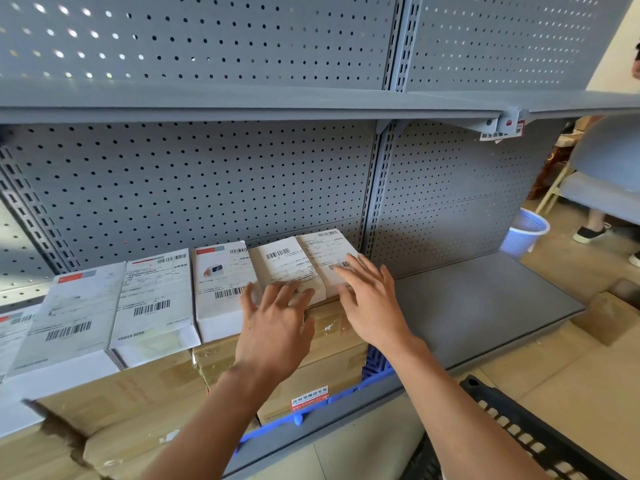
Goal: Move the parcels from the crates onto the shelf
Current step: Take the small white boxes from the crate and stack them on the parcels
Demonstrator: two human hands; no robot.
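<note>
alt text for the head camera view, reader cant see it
Both hands, left and right, rest open-fingered on the rightmost white parcels in a row atop cardboard boxes on a grey pegboard shelf.

Grey perforated metal back panels (207,188) across most of the view, split by slotted uprights (379,188); light spots through the holes at upper left. Pale wall (613,36) at upper right beyond the panels. Beige tiled floor (561,372) at right and below, evenly lit. Blue-lilac mesh wastebasket (524,235) on the floor just past the unit's right end. Grey upholstered seat (602,161) farther right, a pale frame leg (552,192) beside it. Dark shoe with white sole (588,233) of another person on the floor near the seat. Brown cardboard box (609,317) on the floor at right. Black slotted plastic edge (540,441) at lower right.
</note>
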